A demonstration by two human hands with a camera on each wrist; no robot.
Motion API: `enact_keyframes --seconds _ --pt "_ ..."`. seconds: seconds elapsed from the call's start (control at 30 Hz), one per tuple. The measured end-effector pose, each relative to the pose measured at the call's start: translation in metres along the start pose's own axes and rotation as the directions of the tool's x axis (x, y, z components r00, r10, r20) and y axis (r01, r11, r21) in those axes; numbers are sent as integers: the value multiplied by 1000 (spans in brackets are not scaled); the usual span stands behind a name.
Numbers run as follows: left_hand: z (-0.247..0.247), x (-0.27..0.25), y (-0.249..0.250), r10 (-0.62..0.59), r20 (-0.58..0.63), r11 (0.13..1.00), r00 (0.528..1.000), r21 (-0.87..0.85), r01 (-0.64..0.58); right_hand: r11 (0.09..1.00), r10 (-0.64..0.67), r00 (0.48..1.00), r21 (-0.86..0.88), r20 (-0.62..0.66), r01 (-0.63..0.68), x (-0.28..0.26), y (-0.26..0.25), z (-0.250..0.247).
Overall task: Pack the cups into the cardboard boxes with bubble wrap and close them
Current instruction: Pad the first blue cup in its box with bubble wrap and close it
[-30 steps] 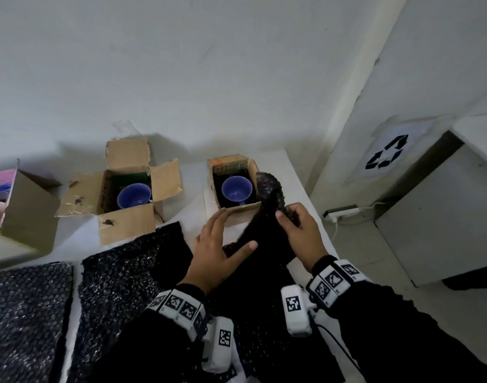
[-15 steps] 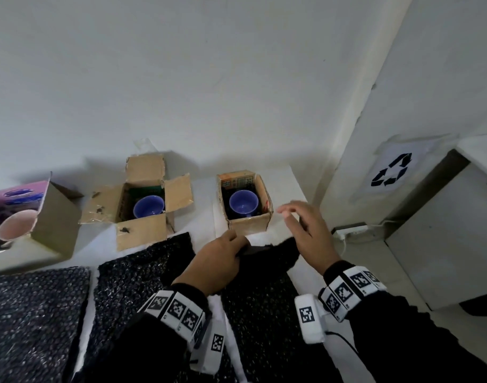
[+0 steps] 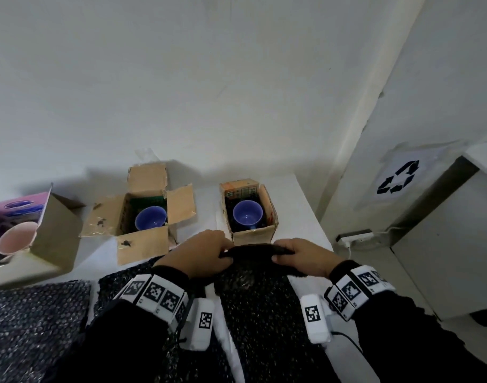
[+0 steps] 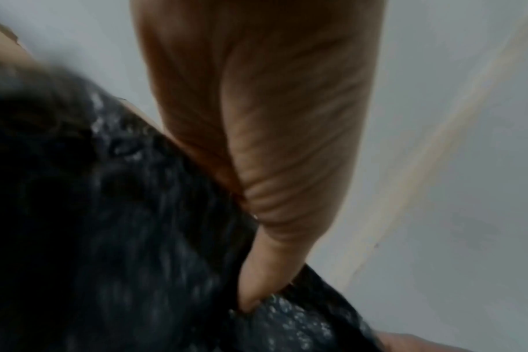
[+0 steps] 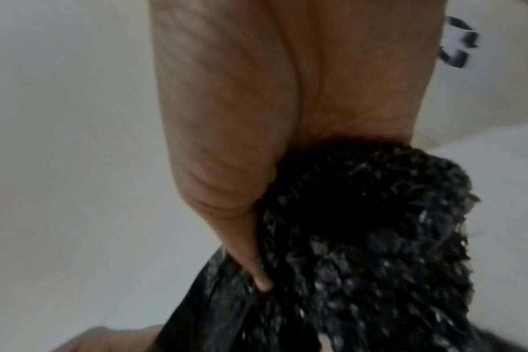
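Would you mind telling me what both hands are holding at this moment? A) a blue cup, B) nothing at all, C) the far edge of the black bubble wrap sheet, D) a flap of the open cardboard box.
C: the left hand and right hand each pinch the rolled far edge of the black bubble wrap sheet, just short of the small box holding a blue cup.

A black recycling symbol (image 3: 399,180) stands on a white sheet; the small box's label (image 3: 241,191) is unreadable.

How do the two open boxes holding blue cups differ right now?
The left box has wide flaps splayed outward; the right box shows a printed far flap and none splayed. The left box sits farther from the hands than the right box. Both hold an upright blue cup and are unclosed.
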State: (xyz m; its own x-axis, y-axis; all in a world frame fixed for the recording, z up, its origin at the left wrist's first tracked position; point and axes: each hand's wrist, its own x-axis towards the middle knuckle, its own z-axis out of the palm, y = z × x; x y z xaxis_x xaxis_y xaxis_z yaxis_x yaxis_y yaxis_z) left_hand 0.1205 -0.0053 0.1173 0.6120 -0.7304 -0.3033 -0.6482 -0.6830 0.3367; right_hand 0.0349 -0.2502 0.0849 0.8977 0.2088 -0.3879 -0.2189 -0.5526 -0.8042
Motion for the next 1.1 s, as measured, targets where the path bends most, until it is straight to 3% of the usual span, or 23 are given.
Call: enact_keyframes --seconds 0.07,0.13,0.17,0.23,0.3,0.33,0.4,0.5,0.57,0.6,0.67,0.77,0.87,0.93,1.0,1.1 --pt "-8 3 -9 -46 -45 999 998 5 46 983 -48 993 -179 -104 28 10 -5 -13" --pt "-17 12 -16 -29 -245 999 969 -29 23 968 -119 968 -242 -221 63 20 -11 -24" --pt "-20 17 -16 -4 -372 999 928 -39 -12 960 -171 941 -265 -291 92 25 -14 -28" --pt "-25 28 -13 55 -595 997 802 -10 -76 951 -238 873 -286 -427 119 38 -19 -35" --pt "-27 37 -9 123 -695 992 708 81 -92 948 -261 826 -292 -500 123 50 -24 -39" --pt "-24 42 -9 152 -699 988 698 124 -90 943 -269 818 -312 -508 116 55 -26 -40" --pt "-12 51 -12 177 -653 982 737 171 -84 911 -283 825 -407 -488 72 66 -27 -40" --pt "9 65 -17 128 -463 978 877 207 -33 767 -286 876 -641 -388 -33 81 -24 -36" --pt "19 71 -19 91 -304 966 948 260 -9 683 -315 902 -731 -294 1 87 -23 -31" --pt "22 71 -20 90 -260 964 961 265 -19 662 -318 914 -749 -254 22 89 -23 -28" --pt "26 71 -21 119 -265 972 957 226 -58 599 -319 926 -800 -200 34 92 -20 -24" --pt "34 71 -27 164 -287 933 944 356 -53 504 -327 936 -862 -128 58 95 -10 -21" --pt "35 73 -25 101 -231 913 968 408 3 551 -310 948 -826 -68 121 95 -3 -21" --pt "36 77 -22 28 -189 909 982 414 53 594 -370 922 -793 -117 138 93 -3 -22" --pt "37 79 -20 -35 -183 911 982 398 106 587 -424 872 -808 -245 59 92 -3 -22" --pt "39 81 -20 -85 -213 910 973 381 163 623 -306 852 -766 -425 -158 90 -3 -21"
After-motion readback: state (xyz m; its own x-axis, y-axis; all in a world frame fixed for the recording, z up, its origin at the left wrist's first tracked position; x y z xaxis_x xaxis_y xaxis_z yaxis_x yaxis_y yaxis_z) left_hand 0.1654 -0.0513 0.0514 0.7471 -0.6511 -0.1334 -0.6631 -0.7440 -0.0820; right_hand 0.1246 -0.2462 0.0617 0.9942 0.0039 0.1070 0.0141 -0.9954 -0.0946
